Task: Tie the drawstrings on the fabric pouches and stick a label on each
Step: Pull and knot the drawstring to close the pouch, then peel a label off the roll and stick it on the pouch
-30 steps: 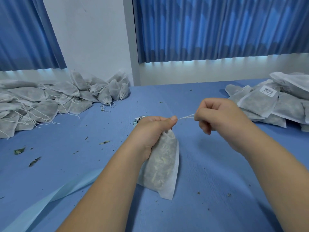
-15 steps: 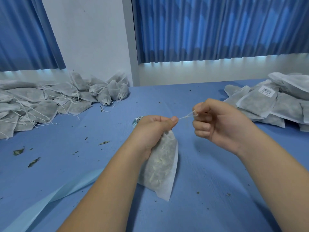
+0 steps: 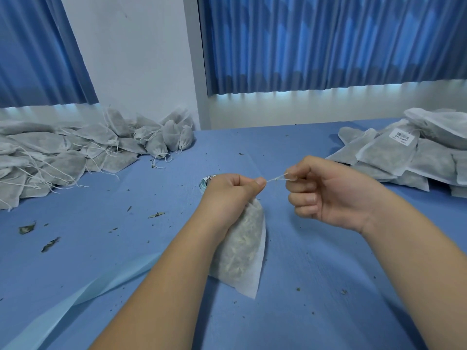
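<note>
Blue table: L hand grips pouch neck, dried plant bits inside; R hand pinches drawstring

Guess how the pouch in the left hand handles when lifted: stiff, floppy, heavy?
Probably floppy: the pouch sags below the left hand. Likely light: thin fabric, dried leafy fill showing through. The drawstring looks thin, may slip in a loose grip.

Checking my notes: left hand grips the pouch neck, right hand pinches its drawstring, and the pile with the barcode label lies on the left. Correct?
No. The head view shows the barcode label on the right pile; left hand and right hand are as stated.
</note>
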Tool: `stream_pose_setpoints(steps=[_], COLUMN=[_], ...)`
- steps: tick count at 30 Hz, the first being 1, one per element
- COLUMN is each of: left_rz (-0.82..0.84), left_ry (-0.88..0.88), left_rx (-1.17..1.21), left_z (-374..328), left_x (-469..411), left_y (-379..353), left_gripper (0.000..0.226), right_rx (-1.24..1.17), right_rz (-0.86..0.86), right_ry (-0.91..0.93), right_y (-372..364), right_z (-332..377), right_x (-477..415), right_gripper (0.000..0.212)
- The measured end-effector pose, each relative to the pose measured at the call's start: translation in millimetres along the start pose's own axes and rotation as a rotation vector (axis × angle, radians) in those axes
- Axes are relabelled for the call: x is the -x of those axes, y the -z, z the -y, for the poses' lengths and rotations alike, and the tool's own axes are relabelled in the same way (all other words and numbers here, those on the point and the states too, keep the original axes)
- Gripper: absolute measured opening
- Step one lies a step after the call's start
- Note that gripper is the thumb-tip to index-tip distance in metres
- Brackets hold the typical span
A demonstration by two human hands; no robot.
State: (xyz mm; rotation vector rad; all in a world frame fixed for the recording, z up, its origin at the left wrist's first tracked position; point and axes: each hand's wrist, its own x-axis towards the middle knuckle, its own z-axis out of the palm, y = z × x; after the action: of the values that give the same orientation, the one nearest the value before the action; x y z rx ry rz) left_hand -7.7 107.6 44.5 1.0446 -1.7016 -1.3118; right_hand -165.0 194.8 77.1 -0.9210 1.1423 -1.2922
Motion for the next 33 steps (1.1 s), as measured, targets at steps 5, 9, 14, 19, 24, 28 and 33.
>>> stream_pose_setpoints(steps=[5, 9, 14, 19, 24, 28, 33], left_rz=[0.27, 0.449, 0.576, 0.36, 0.048, 0.007, 0.096], left_ry=[0.035, 0.13, 0.157, 0.123, 0.045, 0.025, 0.023], left_rx=[-0.083, -0.133, -0.125, -0.134, 0.09, 0.181, 0.232], left_z=[0, 0, -2, -2, 2, 2, 2], left_x=[3, 6, 10, 9, 0, -2, -3], left_y=[-2, -5, -3, -9, -10, -8, -5], left_gripper=[0.025, 0.042, 0.037, 0.028, 0.032, 0.026, 0.046], right_rx=[-0.085, -0.127, -0.195, -0.06, 0.572, 1.059, 1.249], right_rz=[-0.187, -0.39, -0.532, -0.469, -0.358, -0.28, -0.278], right_ry=[0.142, 0.226, 0.31, 0.465, 0.68, 0.734, 0.739], right_y=[7, 18, 28, 18, -10, -19, -14], right_z=[1, 1, 3, 4, -8, -20, -23], right_x=[-6, -10, -10, -2, 0, -2, -4], right_gripper=[0.034, 0.025, 0.021, 0.021, 0.02, 0.012, 0.009])
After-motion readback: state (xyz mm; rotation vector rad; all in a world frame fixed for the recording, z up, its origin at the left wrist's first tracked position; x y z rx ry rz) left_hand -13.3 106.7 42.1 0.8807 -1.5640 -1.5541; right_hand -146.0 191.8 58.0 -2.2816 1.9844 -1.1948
